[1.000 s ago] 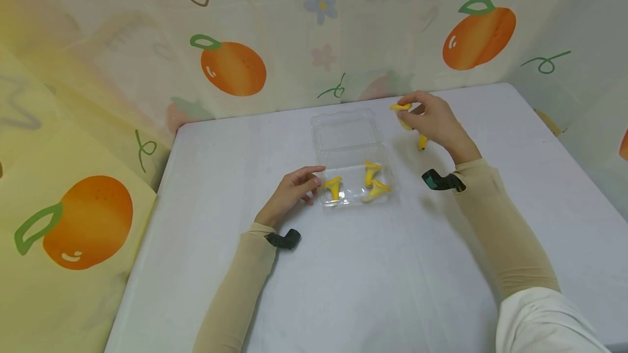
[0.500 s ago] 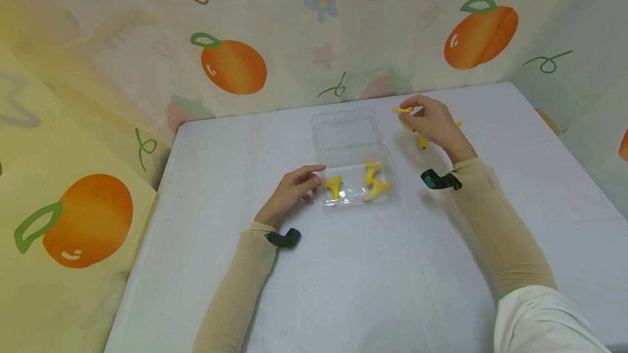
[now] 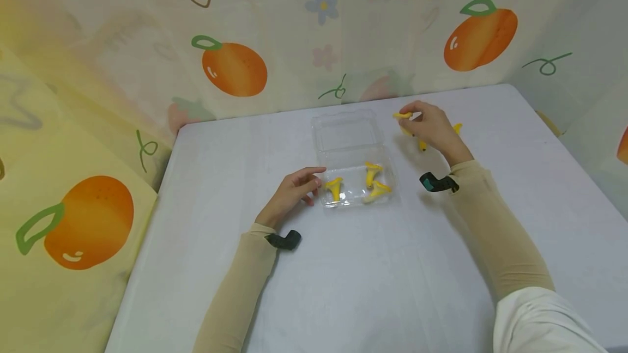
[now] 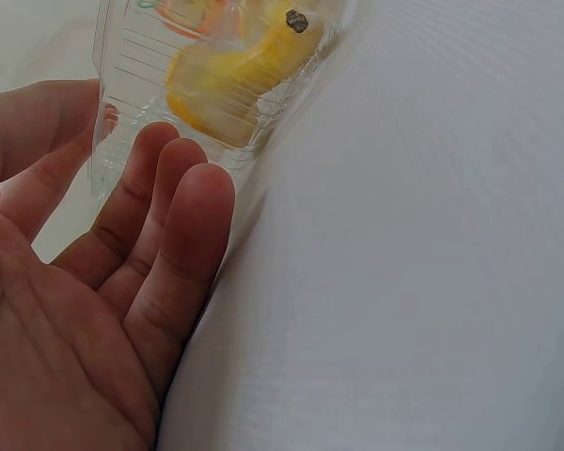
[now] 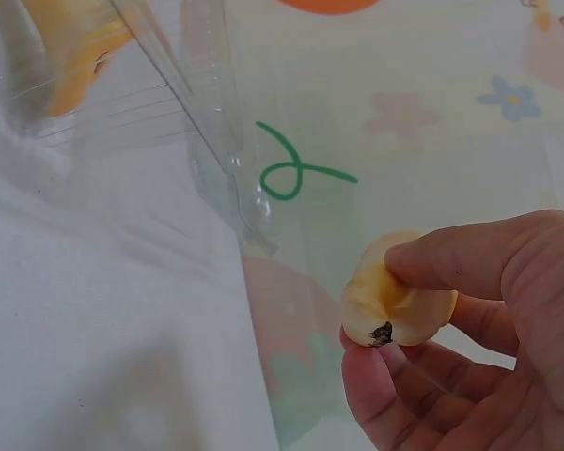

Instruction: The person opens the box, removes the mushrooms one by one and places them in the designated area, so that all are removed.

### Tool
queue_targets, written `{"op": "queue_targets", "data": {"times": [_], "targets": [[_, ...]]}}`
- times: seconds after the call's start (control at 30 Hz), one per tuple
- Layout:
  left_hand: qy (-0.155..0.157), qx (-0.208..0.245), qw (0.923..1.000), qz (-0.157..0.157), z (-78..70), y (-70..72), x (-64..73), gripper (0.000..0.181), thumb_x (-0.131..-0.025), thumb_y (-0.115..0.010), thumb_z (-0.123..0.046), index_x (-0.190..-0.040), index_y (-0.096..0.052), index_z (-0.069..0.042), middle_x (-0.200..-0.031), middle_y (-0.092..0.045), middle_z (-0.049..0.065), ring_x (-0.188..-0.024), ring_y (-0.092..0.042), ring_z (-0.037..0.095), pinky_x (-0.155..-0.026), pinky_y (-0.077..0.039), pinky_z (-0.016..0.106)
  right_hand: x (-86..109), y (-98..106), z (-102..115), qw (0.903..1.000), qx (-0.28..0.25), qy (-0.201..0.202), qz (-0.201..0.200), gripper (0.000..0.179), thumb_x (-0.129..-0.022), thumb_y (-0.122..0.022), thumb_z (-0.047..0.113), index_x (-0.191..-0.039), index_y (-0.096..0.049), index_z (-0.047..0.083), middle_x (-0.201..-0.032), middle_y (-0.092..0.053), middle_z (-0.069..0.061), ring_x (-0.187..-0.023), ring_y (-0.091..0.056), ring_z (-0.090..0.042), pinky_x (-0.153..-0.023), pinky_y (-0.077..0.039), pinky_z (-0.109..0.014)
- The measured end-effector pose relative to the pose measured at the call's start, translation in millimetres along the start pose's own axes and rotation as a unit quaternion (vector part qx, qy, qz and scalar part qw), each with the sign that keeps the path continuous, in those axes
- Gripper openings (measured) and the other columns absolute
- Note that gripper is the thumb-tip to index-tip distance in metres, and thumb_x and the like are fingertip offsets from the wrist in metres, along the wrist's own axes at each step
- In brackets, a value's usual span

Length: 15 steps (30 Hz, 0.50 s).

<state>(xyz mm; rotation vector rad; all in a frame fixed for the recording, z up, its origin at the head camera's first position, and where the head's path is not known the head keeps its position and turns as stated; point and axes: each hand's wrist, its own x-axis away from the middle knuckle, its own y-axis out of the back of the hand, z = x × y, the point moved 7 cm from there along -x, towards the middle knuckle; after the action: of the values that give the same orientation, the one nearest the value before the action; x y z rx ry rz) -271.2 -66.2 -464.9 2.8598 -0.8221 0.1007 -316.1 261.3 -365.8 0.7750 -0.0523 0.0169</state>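
Note:
My right hand [image 3: 432, 127] pinches a yellow chanterelle mushroom [image 5: 395, 305] between thumb and fingertips, to the right of the lid. Its dark stem end faces the right wrist camera. An open clear plastic clamshell box [image 3: 350, 176] lies mid-table with three chanterelles in its base, one of them [image 3: 334, 188] at the left side. Fingers relaxed, my left hand [image 3: 291, 192] rests at the box's left wall; in the left wrist view its fingertips [image 4: 202, 202] are right at the plastic, near a chanterelle [image 4: 230, 85] seen through it.
Partly behind my right hand, more chanterelles lie on the white tabletop, one below the palm [image 3: 423, 146] and another beyond the wrist [image 3: 458, 128]. The clear lid [image 3: 345, 131] is folded back toward the patterned rear curtain [image 3: 289, 26]. A yellow curtain [image 3: 73, 309] hangs at the left.
With the chanterelle in its fingers, my right hand has shifted slightly down in the head view, toward the near side. My left hand and the box stay put.

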Motion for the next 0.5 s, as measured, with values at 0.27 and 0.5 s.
{"op": "queue_targets", "data": {"times": [0.27, 0.5], "targets": [[-0.002, -0.005, 1.0000, 0.001, -0.8, -0.2, 0.1, 0.040, -0.102, -0.059, -0.014, -0.141, -0.059, -0.010, -0.099, -0.062, 0.004, -0.082, -0.059, 0.016, -0.063, -0.057, 0.024, -2.3, -4.4, -6.5, 1.0000, 0.000, 0.001, -0.002, 0.036, -0.099, -0.060, 0.027, -0.130, -0.061, 0.008, -0.121, -0.065, -0.020, -0.086, -0.060, -0.016, -0.062, -0.048, -0.026], [0.003, -0.014, 0.9999, -0.002, 0.7, -0.2, -0.1, 0.040, -0.101, -0.059, -0.015, -0.141, -0.058, -0.010, -0.097, -0.062, 0.002, -0.082, -0.059, 0.014, -0.063, -0.057, 0.024, -4.6, -11.4, -15.0, 0.9999, -0.003, -0.012, 0.009, 0.037, -0.100, -0.059, 0.028, -0.132, -0.059, 0.008, -0.121, -0.064, -0.021, -0.089, -0.060, -0.021, -0.059, -0.049, -0.028]]}}
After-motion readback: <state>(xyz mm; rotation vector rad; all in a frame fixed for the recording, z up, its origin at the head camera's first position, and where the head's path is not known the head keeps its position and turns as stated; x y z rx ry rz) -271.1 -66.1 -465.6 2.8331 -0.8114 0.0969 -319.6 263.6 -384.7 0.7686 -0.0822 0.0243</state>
